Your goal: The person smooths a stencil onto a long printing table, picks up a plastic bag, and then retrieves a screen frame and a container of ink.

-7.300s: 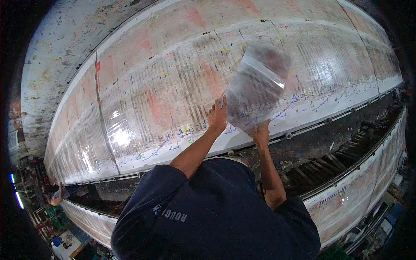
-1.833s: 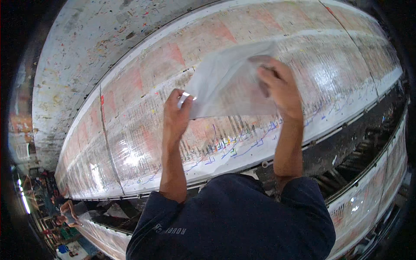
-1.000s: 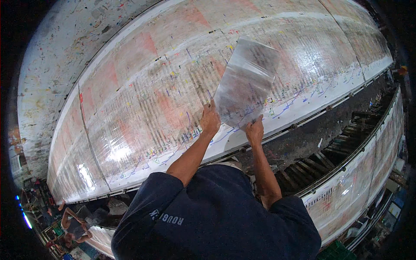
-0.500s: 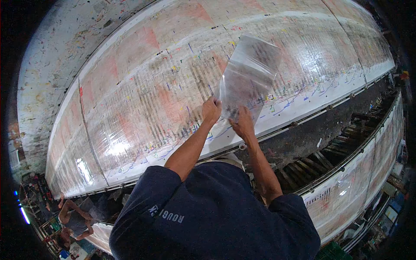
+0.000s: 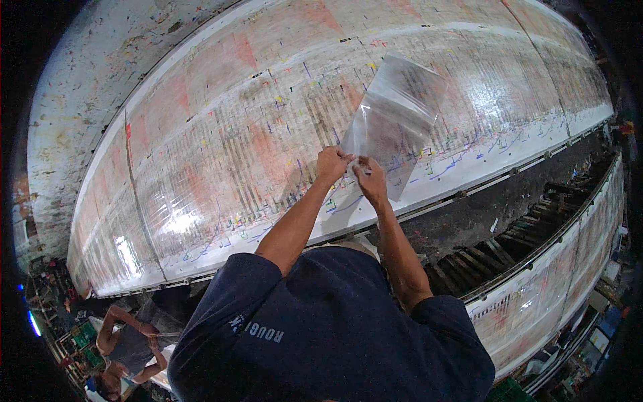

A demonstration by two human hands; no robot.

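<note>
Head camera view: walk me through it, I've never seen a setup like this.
There is no machine here, only a person's two bare hands. The camera sits on that person's head and looks down; its fisheye lens bends straight edges. The left hand pinches the near end of a clear plastic sheet, and the right hand has its fingers there too; exactly what they grasp is hard to tell. The sheet is over a long, pale table marked with reddish stains, dark stripes and small coloured lines. At lower left, another person is nearby.
</note>
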